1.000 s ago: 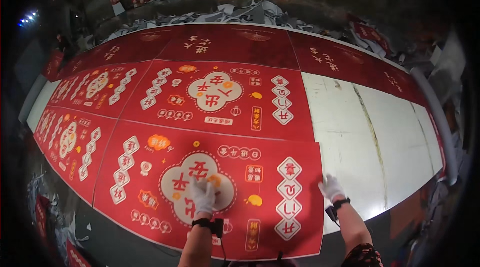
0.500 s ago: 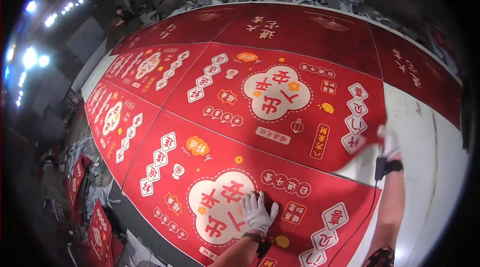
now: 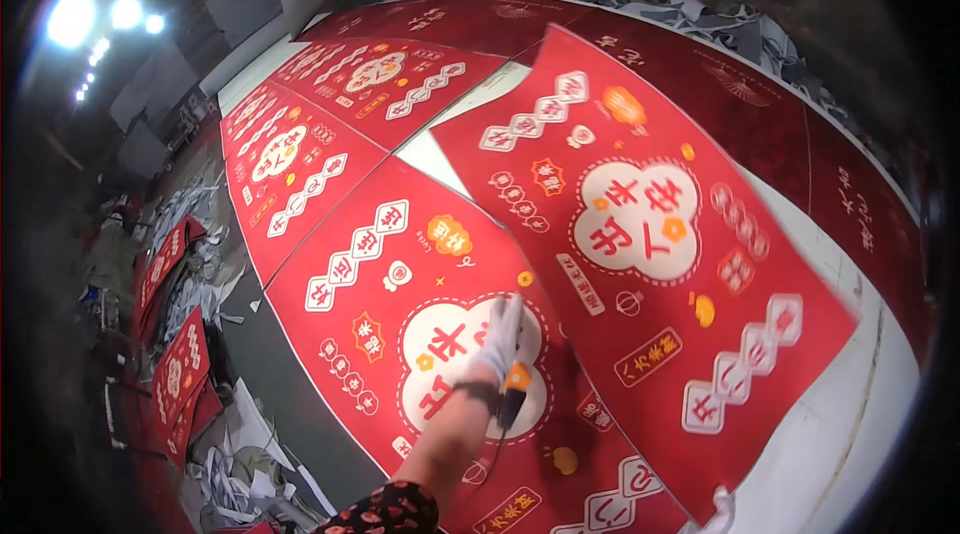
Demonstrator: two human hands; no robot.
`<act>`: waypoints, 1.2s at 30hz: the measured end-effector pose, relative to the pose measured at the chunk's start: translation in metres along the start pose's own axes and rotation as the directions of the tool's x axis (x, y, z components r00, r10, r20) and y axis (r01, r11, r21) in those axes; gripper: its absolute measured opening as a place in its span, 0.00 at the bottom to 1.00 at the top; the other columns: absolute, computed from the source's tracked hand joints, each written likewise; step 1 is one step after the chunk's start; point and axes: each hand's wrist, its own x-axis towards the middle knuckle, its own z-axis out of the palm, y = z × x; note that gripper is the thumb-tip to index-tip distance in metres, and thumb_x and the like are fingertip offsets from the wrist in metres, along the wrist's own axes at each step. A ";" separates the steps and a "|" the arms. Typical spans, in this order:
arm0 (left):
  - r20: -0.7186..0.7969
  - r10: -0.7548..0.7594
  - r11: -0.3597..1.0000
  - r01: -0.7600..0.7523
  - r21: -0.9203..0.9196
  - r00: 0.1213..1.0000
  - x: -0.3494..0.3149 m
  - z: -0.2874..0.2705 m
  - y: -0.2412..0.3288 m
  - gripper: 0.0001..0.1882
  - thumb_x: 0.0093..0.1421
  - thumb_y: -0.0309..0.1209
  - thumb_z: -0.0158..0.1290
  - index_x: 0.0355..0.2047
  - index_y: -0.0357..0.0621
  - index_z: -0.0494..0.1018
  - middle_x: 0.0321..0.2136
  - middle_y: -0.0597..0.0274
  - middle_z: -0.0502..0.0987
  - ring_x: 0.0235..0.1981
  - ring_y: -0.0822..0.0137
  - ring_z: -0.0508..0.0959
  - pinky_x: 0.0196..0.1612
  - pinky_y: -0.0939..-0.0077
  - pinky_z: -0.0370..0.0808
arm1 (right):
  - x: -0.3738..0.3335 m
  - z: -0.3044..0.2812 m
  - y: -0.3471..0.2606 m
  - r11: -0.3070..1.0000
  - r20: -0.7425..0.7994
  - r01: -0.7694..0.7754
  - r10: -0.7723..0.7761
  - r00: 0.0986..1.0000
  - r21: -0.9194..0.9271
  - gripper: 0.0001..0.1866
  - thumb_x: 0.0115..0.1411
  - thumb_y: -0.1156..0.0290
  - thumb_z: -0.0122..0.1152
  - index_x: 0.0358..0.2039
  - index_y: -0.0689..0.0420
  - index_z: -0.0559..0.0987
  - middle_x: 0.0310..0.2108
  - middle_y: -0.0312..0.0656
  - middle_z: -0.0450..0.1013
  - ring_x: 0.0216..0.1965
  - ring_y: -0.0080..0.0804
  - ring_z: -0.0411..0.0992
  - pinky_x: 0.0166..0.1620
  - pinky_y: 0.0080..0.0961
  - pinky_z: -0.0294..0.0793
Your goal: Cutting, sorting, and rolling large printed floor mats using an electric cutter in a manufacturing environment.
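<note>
- One broad white table lies beneath both our hands, its bare surface showing right of the skewed mat and in a gap beyond our left hand.
- Dark red sheets lie along the far side, well beyond our hands.
- Grey scraps are heaped on the floor, left of our left hand.
- Our skewed mat, red with a pale flower, slants from beside our right hand to well beyond our left, hiding part of the flat mat under our left hand.
- Other red mats lie flat and in line, beyond and left of our left hand. We judge the skewed mat to be partway through being handled, its alignment unfinished; we cannot tell how much else is left.
- Our left hand, gloved, seems to rest on the flat mat's flower, fingers extended, grasping nothing.
- Our right hand, gloved and cut off by the frame, meets the skewed mat's near edge; we cannot tell whether it pinches.
- A black wristband sits just behind our left hand.
</note>
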 end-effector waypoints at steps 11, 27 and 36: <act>0.141 0.136 0.915 -0.179 0.362 0.981 0.018 0.057 0.182 0.28 0.62 0.44 0.50 0.56 0.40 0.63 0.44 0.51 0.73 0.42 0.62 0.72 0.43 0.68 0.72 | -0.087 -0.038 -0.080 0.991 0.237 -0.136 0.132 0.962 0.000 0.28 0.66 0.51 0.51 0.58 0.58 0.68 0.39 0.45 0.73 0.34 0.32 0.69 0.34 0.28 0.73; -0.237 0.126 0.942 -0.191 -0.276 0.963 -0.043 -0.295 0.046 0.21 0.61 0.43 0.55 0.49 0.44 0.66 0.26 0.72 0.70 0.27 0.77 0.70 0.28 0.77 0.69 | -0.092 0.004 0.117 0.956 -0.098 0.143 -0.173 0.980 -0.257 0.25 0.65 0.55 0.52 0.53 0.62 0.71 0.44 0.44 0.72 0.42 0.33 0.69 0.44 0.37 0.72; -0.565 0.274 0.900 -0.415 -0.135 0.778 -0.130 -0.361 0.022 0.17 0.65 0.28 0.47 0.53 0.36 0.65 0.44 0.58 0.75 0.42 0.69 0.75 0.47 0.71 0.74 | -0.128 -0.024 0.126 0.957 -0.224 -0.039 -0.028 0.974 -0.287 0.26 0.65 0.53 0.53 0.52 0.62 0.71 0.46 0.46 0.71 0.44 0.36 0.69 0.47 0.39 0.71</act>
